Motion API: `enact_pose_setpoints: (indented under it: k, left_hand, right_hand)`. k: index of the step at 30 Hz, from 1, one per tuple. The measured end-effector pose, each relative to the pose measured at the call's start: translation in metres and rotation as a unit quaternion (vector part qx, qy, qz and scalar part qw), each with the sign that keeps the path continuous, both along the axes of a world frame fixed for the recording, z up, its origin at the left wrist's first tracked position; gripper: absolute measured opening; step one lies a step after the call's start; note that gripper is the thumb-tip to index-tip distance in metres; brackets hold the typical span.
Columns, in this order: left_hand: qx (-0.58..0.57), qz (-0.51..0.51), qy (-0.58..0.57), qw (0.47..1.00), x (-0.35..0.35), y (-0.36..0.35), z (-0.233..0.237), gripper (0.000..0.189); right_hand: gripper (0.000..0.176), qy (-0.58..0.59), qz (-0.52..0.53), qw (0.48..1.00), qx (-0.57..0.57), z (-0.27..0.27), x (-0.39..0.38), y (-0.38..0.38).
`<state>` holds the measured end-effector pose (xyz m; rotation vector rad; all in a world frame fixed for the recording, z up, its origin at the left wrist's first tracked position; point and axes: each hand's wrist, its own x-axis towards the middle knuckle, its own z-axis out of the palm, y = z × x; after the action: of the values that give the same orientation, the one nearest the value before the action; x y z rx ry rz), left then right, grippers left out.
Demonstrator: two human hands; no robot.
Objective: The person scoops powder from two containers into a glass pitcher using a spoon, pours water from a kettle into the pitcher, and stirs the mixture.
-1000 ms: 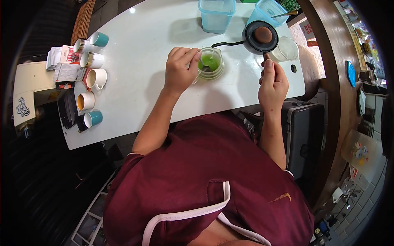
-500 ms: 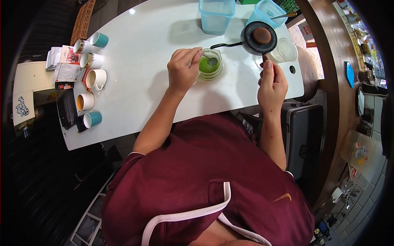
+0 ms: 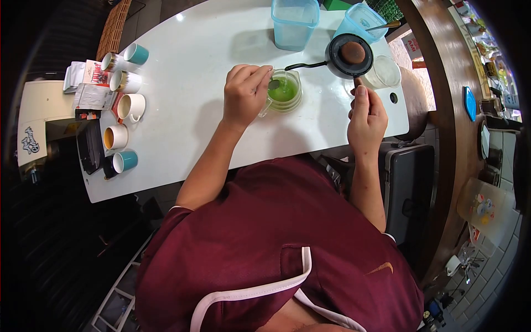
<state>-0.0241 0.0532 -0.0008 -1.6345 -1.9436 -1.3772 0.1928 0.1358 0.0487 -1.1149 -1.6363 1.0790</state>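
My right hand (image 3: 368, 116) is closed around the brown handle of a black gooseneck kettle (image 3: 337, 60) with a round brown lid knob. The kettle's thin spout points left, its tip over the rim of a clear glass pitcher (image 3: 298, 99). Green liquid (image 3: 283, 93) lies in the pitcher, with a faint pale streak below the spout tip. In my left hand (image 3: 245, 95), pinched fingers hold a spoon (image 3: 274, 84); its bowl is at the pitcher's left inner side. Most of the spoon's handle is hidden by the fingers.
On the white table (image 3: 188, 99), several cups, including a cream mug (image 3: 131, 107), line the left side. Two blue-tinted plastic containers (image 3: 295, 27) stand at the back, one with a spoon in it. A clear round container (image 3: 385, 72) sits right of the kettle.
The spoon bowl has shifted left and up from the middle of the green liquid to the pitcher's left side. The kettle stays tilted over the pitcher with almost no shift.
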Motion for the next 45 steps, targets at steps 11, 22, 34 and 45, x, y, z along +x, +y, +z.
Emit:
enact_pose_setpoints:
  k: [11,22,34,45]
  left_hand:
    - [0.024,0.015,-0.073,0.997,0.013,0.005,-0.014,0.010]
    - [-0.043,0.000,-0.032,0.999,0.005,-0.013,0.006,0.009]
    - [0.005,0.036,0.001,0.999,0.006,-0.001,-0.003,0.009]
    - [0.003,0.029,-0.094,0.995,0.012,-0.005,-0.017,0.010]
  right_hand:
    - [0.030,-0.004,-0.008,1.000,0.009,-0.001,0.001,-0.001]
    - [0.031,-0.008,-0.012,1.000,0.005,0.000,0.001,-0.002]
    - [0.029,0.008,-0.001,1.000,-0.012,0.001,0.000,-0.004]
    - [0.031,0.009,-0.011,1.000,0.006,0.000,-0.002,-0.005]
